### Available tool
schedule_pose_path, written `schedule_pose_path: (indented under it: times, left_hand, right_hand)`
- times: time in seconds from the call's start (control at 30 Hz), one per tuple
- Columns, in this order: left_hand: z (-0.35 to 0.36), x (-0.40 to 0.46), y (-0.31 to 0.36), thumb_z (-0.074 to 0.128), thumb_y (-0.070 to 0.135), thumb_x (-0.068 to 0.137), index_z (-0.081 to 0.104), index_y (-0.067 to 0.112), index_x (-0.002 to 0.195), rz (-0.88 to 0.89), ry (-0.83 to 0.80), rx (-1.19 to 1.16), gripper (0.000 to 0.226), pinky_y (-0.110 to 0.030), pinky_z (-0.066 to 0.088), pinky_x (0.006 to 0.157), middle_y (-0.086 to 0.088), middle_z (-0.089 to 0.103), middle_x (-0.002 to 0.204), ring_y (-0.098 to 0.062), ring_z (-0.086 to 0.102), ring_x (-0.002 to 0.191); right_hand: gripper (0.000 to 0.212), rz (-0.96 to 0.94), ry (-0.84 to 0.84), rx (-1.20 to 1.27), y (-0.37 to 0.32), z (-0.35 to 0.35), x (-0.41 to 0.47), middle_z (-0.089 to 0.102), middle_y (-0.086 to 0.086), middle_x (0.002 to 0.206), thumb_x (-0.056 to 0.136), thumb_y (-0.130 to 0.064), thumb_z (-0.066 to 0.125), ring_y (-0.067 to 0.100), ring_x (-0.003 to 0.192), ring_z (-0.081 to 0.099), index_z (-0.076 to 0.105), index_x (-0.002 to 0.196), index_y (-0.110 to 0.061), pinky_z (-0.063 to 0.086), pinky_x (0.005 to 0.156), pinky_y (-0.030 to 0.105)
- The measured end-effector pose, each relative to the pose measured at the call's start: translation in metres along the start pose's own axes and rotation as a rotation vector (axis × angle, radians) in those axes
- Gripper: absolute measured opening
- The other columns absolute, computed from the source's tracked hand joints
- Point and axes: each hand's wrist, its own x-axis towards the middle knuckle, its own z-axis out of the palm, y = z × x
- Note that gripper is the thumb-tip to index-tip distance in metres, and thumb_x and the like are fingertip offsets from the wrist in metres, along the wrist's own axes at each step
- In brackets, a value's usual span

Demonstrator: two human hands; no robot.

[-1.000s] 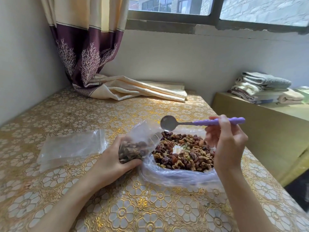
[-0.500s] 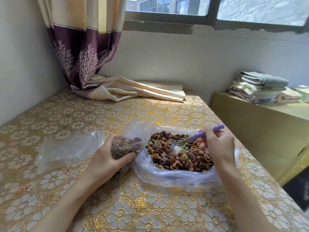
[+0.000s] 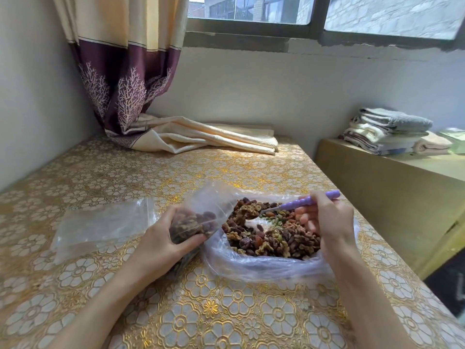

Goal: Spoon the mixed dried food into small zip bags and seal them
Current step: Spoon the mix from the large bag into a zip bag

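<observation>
Spoon (image 3: 297, 209): now dipped into the food pile (image 3: 271, 233), down from mid-air; reloading.
Right hand (image 3: 324, 217): pinching the spoon.
Left hand (image 3: 163, 244): gripping the part-filled zip bag (image 3: 198, 217) left of the pile.

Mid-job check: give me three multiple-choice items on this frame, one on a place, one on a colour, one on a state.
1. Where is the metal spoon's bowl?
A. in the mixed dried food
B. inside the small bag
C. on the tablecloth

2. What colour is the spoon's plastic handle?
A. green
B. purple
C. red

3. The small clear zip bag in the left hand is:
A. sealed
B. empty
C. open, partly filled

A: bowl dips into the heap.
B: handle, pinched by the right hand, shows purple.
C: mouth gapes above food.
</observation>
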Motion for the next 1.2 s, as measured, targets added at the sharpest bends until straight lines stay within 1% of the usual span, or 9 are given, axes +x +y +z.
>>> schedule_pose_path:
  times: [0.17,0.4,0.53,0.67,0.7,0.87,1.0,1.1,1.2]
  left_hand:
    - [0.001,0.0,-0.001,0.078,0.031,0.069,0.051,0.034,0.095,0.025,0.014,0.047,0.038,-0.003,0.043,0.06,0.013,0.066,0.085,0.012,0.06,0.079]
    - [0.001,0.001,-0.003,0.077,0.034,0.068,0.051,0.035,0.101,0.002,-0.008,0.049,0.042,-0.004,0.044,0.063,0.014,0.067,0.09,0.009,0.062,0.08]
    - [0.001,0.001,-0.003,0.077,0.036,0.067,0.05,0.035,0.102,-0.009,-0.015,0.054,0.044,-0.007,0.047,0.067,0.015,0.066,0.093,0.008,0.061,0.082]
    - [0.002,0.002,-0.003,0.08,0.028,0.068,0.053,0.03,0.102,-0.004,0.002,0.03,0.044,-0.03,0.052,0.083,0.008,0.068,0.094,-0.006,0.065,0.087]
    - [0.002,0.002,-0.002,0.08,0.028,0.068,0.053,0.029,0.102,-0.001,0.002,0.029,0.044,-0.032,0.051,0.085,0.008,0.068,0.094,-0.007,0.065,0.088]
    - [0.003,0.001,-0.002,0.074,0.046,0.058,0.051,0.031,0.101,-0.001,-0.009,0.004,0.051,-0.016,0.05,0.077,0.014,0.068,0.092,0.004,0.064,0.082]
    - [0.003,0.001,-0.001,0.075,0.047,0.053,0.05,0.035,0.098,-0.003,0.022,-0.042,0.052,-0.002,0.043,0.066,0.022,0.067,0.086,0.012,0.062,0.08]
    - [0.003,0.002,-0.001,0.08,0.04,0.056,0.052,0.032,0.095,-0.005,0.071,-0.068,0.049,-0.003,0.043,0.063,0.021,0.069,0.082,0.011,0.062,0.077]
    - [0.003,0.004,0.0,0.082,0.031,0.06,0.051,0.03,0.097,-0.007,0.111,-0.107,0.048,-0.017,0.05,0.068,0.006,0.07,0.087,0.002,0.064,0.079]
  right_hand:
    - [0.035,-0.07,0.052,0.066,-0.004,-0.001,-0.003,0.069,0.014,0.061,0.086,-0.009,0.048,0.014,0.041,0.043,0.064,0.055,-0.006,0.027,0.032,0.016]
    - [0.033,-0.192,0.075,0.219,-0.016,0.001,-0.011,0.064,0.005,0.05,0.093,-0.01,0.047,0.008,0.034,0.043,0.061,0.063,-0.003,0.03,0.032,0.016]
    - [0.035,-0.207,0.04,0.274,-0.018,0.004,-0.014,0.066,0.009,0.054,0.095,-0.014,0.047,0.009,0.036,0.044,0.061,0.065,-0.002,0.029,0.033,0.015]
    - [0.036,-0.187,-0.031,0.335,-0.017,0.011,-0.018,0.068,0.017,0.062,0.096,-0.016,0.048,0.011,0.037,0.043,0.062,0.065,-0.004,0.029,0.034,0.016]
    - [0.036,-0.194,-0.053,0.326,-0.016,0.014,-0.02,0.067,0.018,0.063,0.096,-0.017,0.049,0.012,0.037,0.044,0.063,0.065,-0.005,0.03,0.034,0.016]
    - [0.031,-0.297,-0.276,0.23,-0.011,0.03,-0.038,0.069,0.007,0.062,0.094,-0.02,0.052,0.014,0.043,0.056,0.067,0.071,-0.005,0.042,0.036,0.019]
    - [0.024,-0.411,-0.473,0.169,-0.008,0.041,-0.052,0.073,0.003,0.069,0.086,-0.031,0.056,0.016,0.052,0.063,0.075,0.08,-0.016,0.05,0.045,0.022]
    - [0.024,-0.418,-0.529,0.173,-0.007,0.042,-0.054,0.074,0.007,0.076,0.086,-0.027,0.056,0.018,0.058,0.067,0.068,0.095,-0.008,0.051,0.05,0.022]
    - [0.018,-0.429,-0.549,0.189,-0.009,0.039,-0.052,0.073,0.005,0.074,0.086,-0.02,0.059,0.017,0.057,0.065,0.067,0.096,-0.007,0.05,0.051,0.022]
